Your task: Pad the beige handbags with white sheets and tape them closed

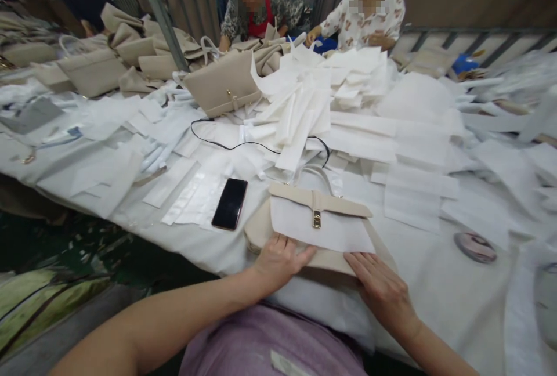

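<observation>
A cream handbag (256,225) lies at the table's near edge. Its flap strip (322,201) has a gold clasp and lies over a white sheet (322,235) that covers part of the front panel. My left hand (281,260) rests on the bag's lower front at the sheet's edge, fingers on the sheet and thumb stretched to the right. At the lower right of the bag, my right hand (378,283) lies with its fingers straight and flat, tips by the sheet's bottom edge. A pale handle (319,174) stands behind the flap.
A black phone (230,204) lies left of the bag, and a round disc-like item (475,247) to the right. White sheets (300,115) are heaped behind, beside another beige handbag (224,83) and a black cord (226,147). Several people work across the table.
</observation>
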{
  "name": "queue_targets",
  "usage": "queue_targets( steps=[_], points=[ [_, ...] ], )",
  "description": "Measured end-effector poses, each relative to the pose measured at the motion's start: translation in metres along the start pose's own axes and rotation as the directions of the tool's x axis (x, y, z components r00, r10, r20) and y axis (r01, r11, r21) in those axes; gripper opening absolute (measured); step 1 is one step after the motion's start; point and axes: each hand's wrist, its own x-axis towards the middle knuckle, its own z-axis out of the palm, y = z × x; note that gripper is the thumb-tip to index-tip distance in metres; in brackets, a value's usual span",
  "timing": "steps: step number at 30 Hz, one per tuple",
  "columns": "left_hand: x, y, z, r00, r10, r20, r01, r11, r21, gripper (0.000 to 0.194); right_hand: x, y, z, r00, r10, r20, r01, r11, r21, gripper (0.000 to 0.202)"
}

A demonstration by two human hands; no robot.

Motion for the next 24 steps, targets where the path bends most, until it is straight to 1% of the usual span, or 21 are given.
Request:
queue_targets(
  steps=[2, 4, 6, 8, 10, 11, 13, 15, 17, 19, 21, 22, 24],
  points=[
    [0.008, -0.009, -0.015, 0.999, 0.033, 0.043, -0.032, 0.999, -0.035, 0.040, 0.008, 0.007, -0.008, 0.996, 0.058, 0.067, -0.062, 0.996, 0.062, 0.044],
    [0.012, -0.028, -0.032, 0.995, 0.074, 0.065, -0.070, 0.996, -0.060, 0.039, 0.014, 0.017, -0.015, 0.986, 0.090, 0.140, -0.110, 0.984, 0.142, 0.040],
    [0.009, -0.056, -0.048, 0.989, 0.115, 0.091, -0.104, 0.987, -0.119, 0.040, 0.018, 0.028, -0.019, 0.973, 0.105, 0.207, -0.153, 0.961, 0.232, 0.036],
    [0.003, -0.089, -0.058, 0.975, 0.179, 0.132, -0.142, 0.958, -0.250, 0.045, 0.022, 0.037, -0.021, 0.955, 0.119, 0.271, -0.204, 0.928, 0.312, 0.032],
    [-0.005, -0.118, -0.063, 0.958, 0.243, 0.153, -0.169, 0.908, -0.384, 0.058, 0.026, 0.044, -0.022, 0.939, 0.119, 0.322, -0.240, 0.899, 0.367, 0.032],
    [-0.007, -0.129, -0.063, 0.951, 0.265, 0.159, -0.174, 0.884, -0.433, 0.063, 0.028, 0.046, -0.024, 0.932, 0.114, 0.344, -0.250, 0.889, 0.383, 0.033],
    [-0.011, -0.142, -0.061, 0.939, 0.293, 0.178, -0.171, 0.851, -0.496, 0.067, 0.032, 0.051, -0.029, 0.919, 0.090, 0.383, -0.254, 0.880, 0.401, 0.037],
    [-0.014, -0.144, -0.054, 0.934, 0.300, 0.193, -0.160, 0.837, -0.524, 0.063, 0.033, 0.056, -0.037, 0.904, 0.057, 0.425, -0.244, 0.884, 0.400, 0.042],
    [-0.019, -0.140, -0.041, 0.948, 0.256, 0.187, -0.123, 0.840, -0.528, 0.055, 0.029, 0.062, -0.047, 0.888, 0.023, 0.459, -0.230, 0.888, 0.400, 0.048],
    [-0.027, -0.135, -0.026, 0.970, 0.173, 0.171, -0.057, 0.846, -0.529, 0.051, 0.021, 0.067, -0.053, 0.877, 0.012, 0.481, -0.240, 0.877, 0.416, 0.054],
    [-0.034, -0.133, -0.009, 0.978, 0.128, 0.167, -0.019, 0.844, -0.536, 0.054, 0.010, 0.070, -0.053, 0.875, 0.031, 0.483, -0.279, 0.848, 0.450, 0.054],
    [-0.036, -0.134, -0.002, 0.978, 0.128, 0.164, -0.020, 0.842, -0.539, 0.058, 0.005, 0.071, -0.049, 0.876, 0.048, 0.480, -0.301, 0.832, 0.466, 0.051],
    [-0.039, -0.135, 0.009, 0.974, 0.167, 0.153, -0.057, 0.836, -0.546, 0.065, -0.006, 0.071, -0.039, 0.880, 0.079, 0.468, -0.332, 0.807, 0.488, 0.045]
  ],
)
